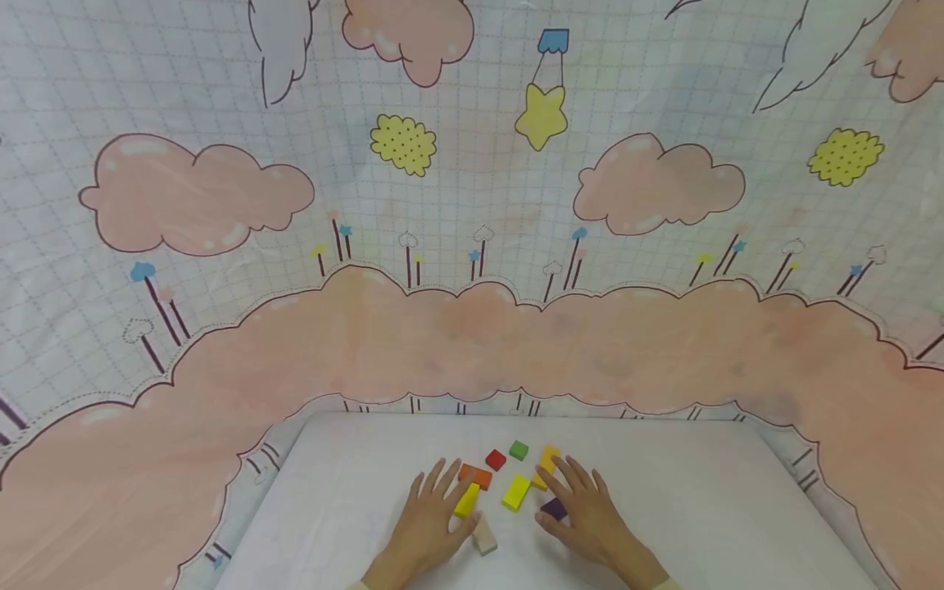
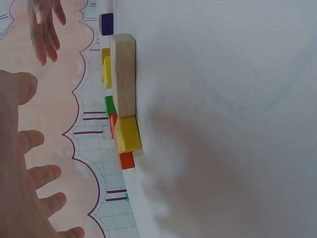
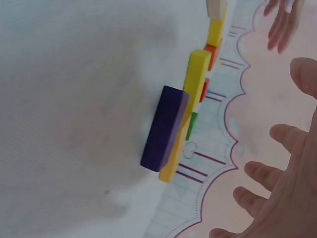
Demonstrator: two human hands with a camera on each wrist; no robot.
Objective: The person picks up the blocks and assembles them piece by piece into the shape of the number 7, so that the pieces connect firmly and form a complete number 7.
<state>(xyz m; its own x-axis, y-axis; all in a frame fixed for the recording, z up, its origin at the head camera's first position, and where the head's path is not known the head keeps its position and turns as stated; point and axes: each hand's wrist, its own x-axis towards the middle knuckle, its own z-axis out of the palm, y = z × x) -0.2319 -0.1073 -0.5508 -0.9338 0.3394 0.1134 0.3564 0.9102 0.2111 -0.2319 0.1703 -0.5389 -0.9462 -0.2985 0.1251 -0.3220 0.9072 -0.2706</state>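
Both bare hands hover above wooden blocks on a white table, fingers spread, holding nothing. My left hand (image 1: pixel 428 524) is over the left side, nearest a yellow block (image 1: pixel 466 501), an orange block (image 1: pixel 479 478) and a plain wood block (image 1: pixel 484 537). Over the right side, my right hand (image 1: pixel 590 518) partly covers a dark purple block (image 1: pixel 553 510) and an amber block (image 1: pixel 550 457). Between the hands lies another yellow block (image 1: pixel 516 492). Small red (image 1: pixel 496 460) and green (image 1: pixel 519 451) blocks lie farther back. Both wrist views show a gap between fingers and blocks.
The white tabletop (image 1: pixel 354 467) extends to both sides of the blocks. Behind it and along its sides hangs a cloth (image 1: pixel 472 344) printed with pink clouds, stars and a grid.
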